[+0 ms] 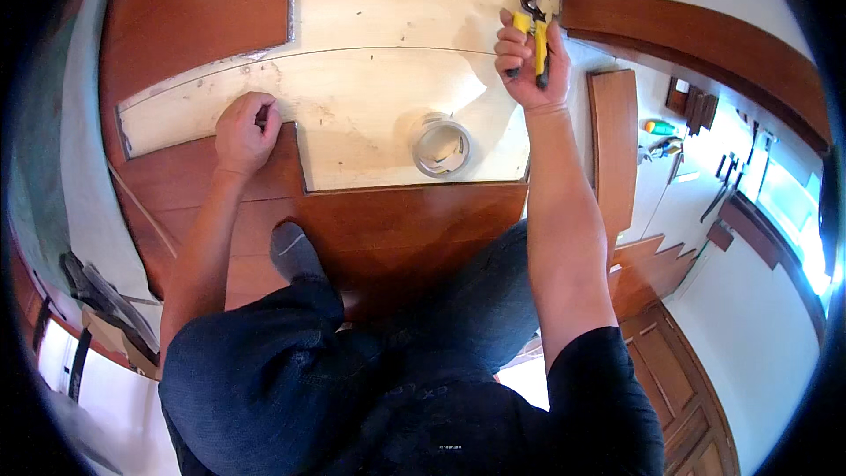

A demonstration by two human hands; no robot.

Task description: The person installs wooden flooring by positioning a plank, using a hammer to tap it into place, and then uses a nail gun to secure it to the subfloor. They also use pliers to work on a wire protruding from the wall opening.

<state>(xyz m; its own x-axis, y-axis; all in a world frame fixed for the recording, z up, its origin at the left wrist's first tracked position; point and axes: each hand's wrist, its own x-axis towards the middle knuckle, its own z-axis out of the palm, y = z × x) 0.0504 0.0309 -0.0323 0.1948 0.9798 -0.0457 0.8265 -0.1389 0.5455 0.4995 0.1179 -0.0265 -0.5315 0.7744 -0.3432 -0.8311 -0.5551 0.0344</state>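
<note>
One pair of yellow-handled pliers (541,40) sits at one o'clock, handles clamped between fingers and thumb of the right hand (535,82), head toward twelve. At ten o'clock, the left hand (246,135) has fingers curled together.

A panelled brown door (674,375) and green-handled tool (661,127) sit rightward.

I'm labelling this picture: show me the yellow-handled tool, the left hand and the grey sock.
Yellow-handled tool (540,40): head view, a yellow handle.
Left hand (243,135): head view, back of the hand.
Grey sock (295,252): head view, its upper side.
</note>
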